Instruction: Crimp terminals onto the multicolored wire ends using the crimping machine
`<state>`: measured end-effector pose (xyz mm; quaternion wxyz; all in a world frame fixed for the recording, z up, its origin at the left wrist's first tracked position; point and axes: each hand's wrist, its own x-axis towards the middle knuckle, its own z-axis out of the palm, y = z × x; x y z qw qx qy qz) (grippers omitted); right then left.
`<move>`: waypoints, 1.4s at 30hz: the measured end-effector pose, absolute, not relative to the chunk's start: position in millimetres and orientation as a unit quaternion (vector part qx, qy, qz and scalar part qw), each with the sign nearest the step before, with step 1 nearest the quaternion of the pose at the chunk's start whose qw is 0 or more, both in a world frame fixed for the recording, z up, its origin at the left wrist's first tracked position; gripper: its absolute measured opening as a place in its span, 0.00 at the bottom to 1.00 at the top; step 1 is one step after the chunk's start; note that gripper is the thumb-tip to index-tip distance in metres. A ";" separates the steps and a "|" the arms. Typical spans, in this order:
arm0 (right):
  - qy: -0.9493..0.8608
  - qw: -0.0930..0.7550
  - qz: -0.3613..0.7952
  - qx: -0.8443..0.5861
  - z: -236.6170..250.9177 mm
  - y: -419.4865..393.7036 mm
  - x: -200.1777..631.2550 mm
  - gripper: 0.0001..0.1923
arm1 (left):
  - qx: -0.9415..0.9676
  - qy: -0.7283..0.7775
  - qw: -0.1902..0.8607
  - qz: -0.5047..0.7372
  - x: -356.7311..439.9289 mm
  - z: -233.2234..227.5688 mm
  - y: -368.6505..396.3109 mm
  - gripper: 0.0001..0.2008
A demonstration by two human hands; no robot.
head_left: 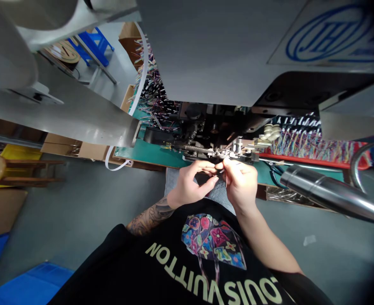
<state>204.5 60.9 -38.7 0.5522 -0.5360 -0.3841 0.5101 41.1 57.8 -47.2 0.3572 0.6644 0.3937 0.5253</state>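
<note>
My left hand (191, 183) and my right hand (239, 180) meet just in front of the machine's working head (219, 148), fingertips together. They pinch a small dark piece with thin wires (220, 169) between them; its exact shape is too small to tell. Both hands hover over the front edge of the green mat (149, 154). A thin wire hangs down between the fingers.
A large grey machine housing (219, 51) looms above. Bundles of coloured wires lie at the back left (155, 97) and in a red tray (314, 146) on the right. A shiny metal tube (330, 192) juts in from the right. A wooden stool (2, 169), cardboard boxes and blue bins stand left.
</note>
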 end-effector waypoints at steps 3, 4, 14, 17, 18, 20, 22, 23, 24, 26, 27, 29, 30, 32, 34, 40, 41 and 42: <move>-0.359 0.560 0.523 -0.533 -38.4 63.0 201.9 0.23 | 0.675 0.397 0.378 0.494 36.4 -44.3 59.6 0.13; -0.353 0.562 0.526 -0.531 -37.5 63.6 200.7 0.22 | 0.675 0.397 0.382 0.490 35.5 -43.3 59.8 0.12; -0.346 0.569 0.507 -0.548 -38.6 67.0 190.5 0.22 | 0.702 0.442 0.269 0.490 44.4 -38.0 59.3 0.02; -0.338 0.574 0.516 -0.539 -36.9 68.6 190.2 0.24 | 0.710 0.445 0.234 0.492 45.1 -37.2 60.2 0.02; -0.332 0.577 0.517 -0.538 -36.2 69.1 189.8 0.24 | 0.710 0.446 0.230 0.493 45.0 -37.2 60.3 0.02; -0.321 0.579 0.519 -0.541 -35.2 69.8 188.9 0.24 | 0.708 0.448 0.229 0.495 44.6 -37.3 60.2 0.02; -0.316 0.576 0.520 -0.545 -34.9 70.2 188.0 0.23 | 0.708 0.451 0.230 0.492 44.2 -37.4 59.4 0.01; -0.319 0.575 0.519 -0.547 -35.0 70.3 187.6 0.23 | 0.708 0.455 0.231 0.489 44.1 -37.4 58.8 0.01; -0.324 0.573 0.516 -0.548 -35.2 70.2 187.3 0.22 | 0.707 0.459 0.232 0.485 44.1 -37.4 58.2 0.01; -0.341 0.570 0.507 -0.550 -36.1 69.8 187.2 0.23 | 0.705 0.466 0.232 0.482 43.9 -37.5 57.4 0.02; -0.351 0.569 0.502 -0.549 -36.7 69.5 187.5 0.24 | 0.705 0.465 0.230 0.483 43.6 -37.6 57.3 0.02; -0.364 0.567 0.501 -0.543 -38.4 68.4 189.4 0.25 | 0.709 0.457 0.228 0.487 41.9 -37.9 58.0 0.03; -0.368 0.564 0.506 -0.538 -39.6 67.8 191.1 0.25 | 0.712 0.452 0.229 0.487 40.4 -37.9 58.8 0.05; -0.378 0.551 0.528 -0.525 -42.1 66.6 196.3 0.23 | 0.713 0.447 0.253 0.477 36.0 -37.2 61.5 0.07; -0.397 0.527 0.553 -0.508 -44.3 65.7 202.6 0.20 | 0.705 0.446 0.319 0.451 30.3 -35.6 65.0 0.09; -0.452 0.509 0.537 -0.499 -44.6 63.1 211.9 0.18 | 0.660 0.400 0.506 0.385 20.2 -31.0 74.0 0.14; -0.453 0.516 0.521 -0.508 -44.2 62.3 210.9 0.18 | 0.660 0.401 0.506 0.384 20.6 -30.9 74.2 0.15; -0.450 0.525 0.503 -0.518 -43.8 61.3 209.1 0.18 | 0.662 0.404 0.500 0.385 21.6 -31.0 74.0 0.15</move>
